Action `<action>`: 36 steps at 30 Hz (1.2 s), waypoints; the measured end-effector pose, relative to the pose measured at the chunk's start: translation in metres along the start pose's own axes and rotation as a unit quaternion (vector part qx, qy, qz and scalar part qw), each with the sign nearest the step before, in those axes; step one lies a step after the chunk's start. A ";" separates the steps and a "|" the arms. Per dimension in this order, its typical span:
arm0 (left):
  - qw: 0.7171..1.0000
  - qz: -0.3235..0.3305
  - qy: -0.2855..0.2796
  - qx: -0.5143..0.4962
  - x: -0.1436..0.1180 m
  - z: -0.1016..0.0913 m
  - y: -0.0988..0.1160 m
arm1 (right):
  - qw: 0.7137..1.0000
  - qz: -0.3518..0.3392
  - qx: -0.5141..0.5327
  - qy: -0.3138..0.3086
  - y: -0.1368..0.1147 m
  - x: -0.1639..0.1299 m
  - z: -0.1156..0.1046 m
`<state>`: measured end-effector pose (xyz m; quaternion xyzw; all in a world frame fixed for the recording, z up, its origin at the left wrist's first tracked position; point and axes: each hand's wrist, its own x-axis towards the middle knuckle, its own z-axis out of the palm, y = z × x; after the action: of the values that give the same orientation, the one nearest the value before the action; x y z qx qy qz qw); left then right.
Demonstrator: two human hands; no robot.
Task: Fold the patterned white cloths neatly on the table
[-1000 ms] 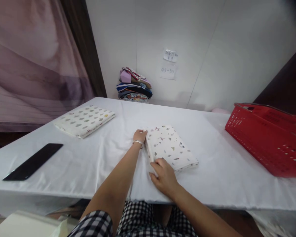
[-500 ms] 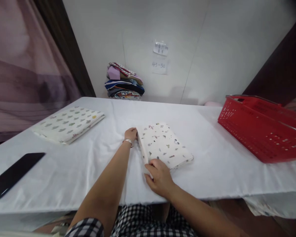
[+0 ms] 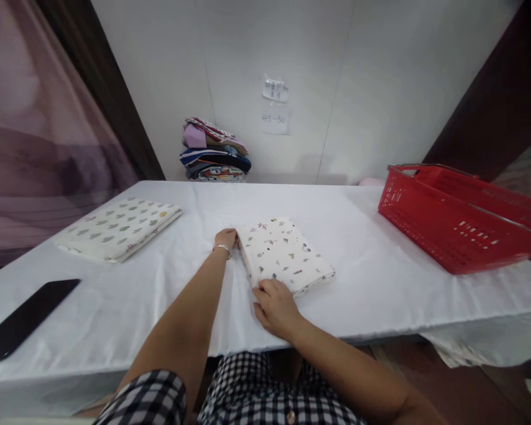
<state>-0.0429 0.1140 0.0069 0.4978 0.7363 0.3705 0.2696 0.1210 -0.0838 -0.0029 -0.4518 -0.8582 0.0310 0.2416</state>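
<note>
A folded white cloth with small coloured prints [image 3: 285, 254] lies in the middle of the white-covered table [image 3: 371, 283]. My left hand [image 3: 225, 239], a bracelet on its wrist, holds the cloth's far left corner. My right hand [image 3: 274, 307] grips the near left corner, fingers curled over the edge. Both arms reach out from checked sleeves at the bottom of the view.
A second folded printed cloth [image 3: 119, 227] lies at the table's left. A black flat object [image 3: 24, 319] sits near the left front edge. A red plastic basket [image 3: 460, 215] stands at the right. A stack of folded clothes [image 3: 215, 150] rests against the back wall.
The view has shifted to the right and tilted a little. Both hands stay on the left edge of the folded cloth, which has barely moved.
</note>
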 end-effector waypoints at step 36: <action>0.793 0.545 -0.186 0.199 -0.174 -0.015 -0.029 | 0.926 0.298 0.198 0.117 0.151 -0.071 -0.054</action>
<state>-0.0071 -0.0589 -0.0028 0.9187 0.3360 0.2016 0.0492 0.2933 -0.0596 -0.0234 -0.6300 -0.6261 0.2180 0.4045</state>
